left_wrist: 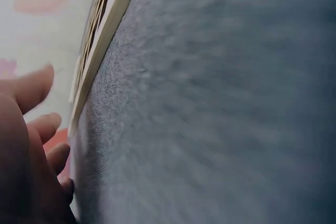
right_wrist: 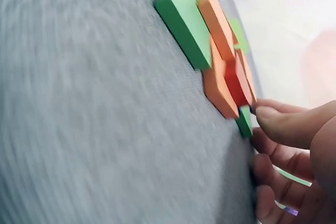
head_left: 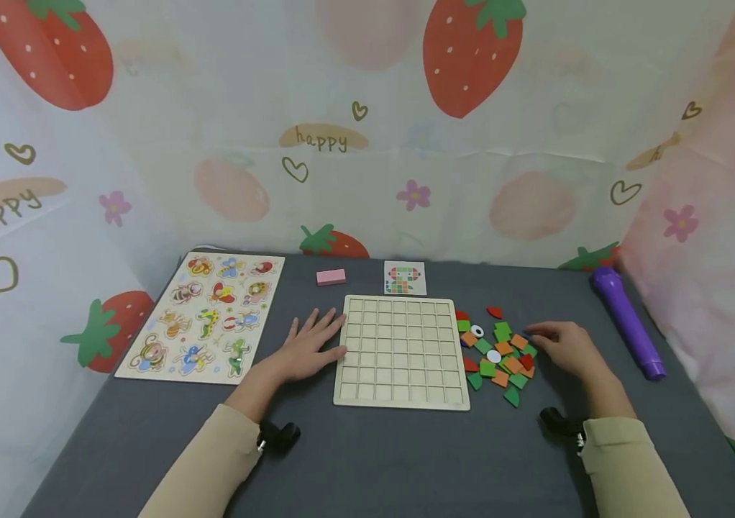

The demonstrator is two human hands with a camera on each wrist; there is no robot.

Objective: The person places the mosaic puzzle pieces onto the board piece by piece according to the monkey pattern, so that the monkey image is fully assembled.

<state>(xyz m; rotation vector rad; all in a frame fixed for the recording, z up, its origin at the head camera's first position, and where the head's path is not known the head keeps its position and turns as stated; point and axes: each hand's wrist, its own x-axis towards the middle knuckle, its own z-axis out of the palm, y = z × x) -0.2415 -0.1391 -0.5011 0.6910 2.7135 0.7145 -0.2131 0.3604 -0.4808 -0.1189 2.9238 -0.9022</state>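
A pale wooden grid board (head_left: 402,352) lies at the middle of the dark table. My left hand (head_left: 306,349) lies spread at its left edge, with thumb and fingertips at the rim. In the left wrist view, the fingers (left_wrist: 32,90) are seen beside the board's edge (left_wrist: 105,40). To the right of the board is a loose pile of green, orange, red and white pieces (head_left: 502,351). My right hand (head_left: 564,347) is at the pile's right side, fingers loosely bent. Its thumb (right_wrist: 278,124) is close to a red piece (right_wrist: 239,82); no held piece shows.
A sticker-like sheet of cartoon insects (head_left: 206,316) lies on the left. Behind the board are a pink block (head_left: 331,278) and a small pattern card (head_left: 405,278). A purple tube (head_left: 628,324) lies at the right edge. Strawberry-print cloth (head_left: 367,180) hangs behind the table.
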